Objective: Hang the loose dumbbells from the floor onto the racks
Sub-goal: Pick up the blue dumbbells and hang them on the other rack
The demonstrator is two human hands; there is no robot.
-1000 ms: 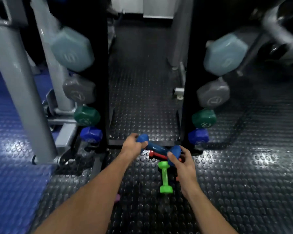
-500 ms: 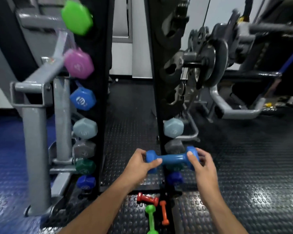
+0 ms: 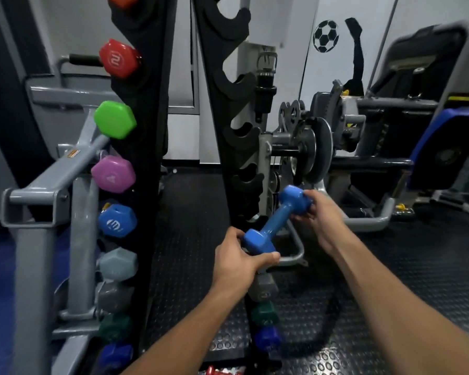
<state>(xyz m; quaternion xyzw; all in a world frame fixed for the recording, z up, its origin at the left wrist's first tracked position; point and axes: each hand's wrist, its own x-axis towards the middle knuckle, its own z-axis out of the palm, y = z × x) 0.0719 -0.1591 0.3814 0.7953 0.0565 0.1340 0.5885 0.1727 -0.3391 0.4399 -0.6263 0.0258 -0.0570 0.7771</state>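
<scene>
I hold a light blue dumbbell (image 3: 276, 220) tilted in the air in front of the right black rack (image 3: 237, 147). My left hand (image 3: 241, 259) grips its lower near head, and my right hand (image 3: 316, 216) grips its upper far head. The right rack has several bare hooks above the dumbbell; a grey (image 3: 263, 289), a green (image 3: 264, 313) and a dark blue dumbbell (image 3: 267, 338) hang below it. The left black rack (image 3: 152, 131) carries a column of coloured dumbbells, among them a matching blue one (image 3: 117, 220). A red dumbbell (image 3: 214, 370) lies on the floor at the bottom edge.
A grey machine frame (image 3: 44, 185) stands close at the left. A plate-loaded machine with a weight disc (image 3: 313, 150) and a blue pad (image 3: 444, 147) fills the right. Black studded rubber flooring (image 3: 390, 293) runs between and around the racks.
The blue dumbbell has gone from the floor up to the middle of the right rack, and has turned from level to tilted. The view has risen, so the floor dumbbells have slid nearly out of frame.
</scene>
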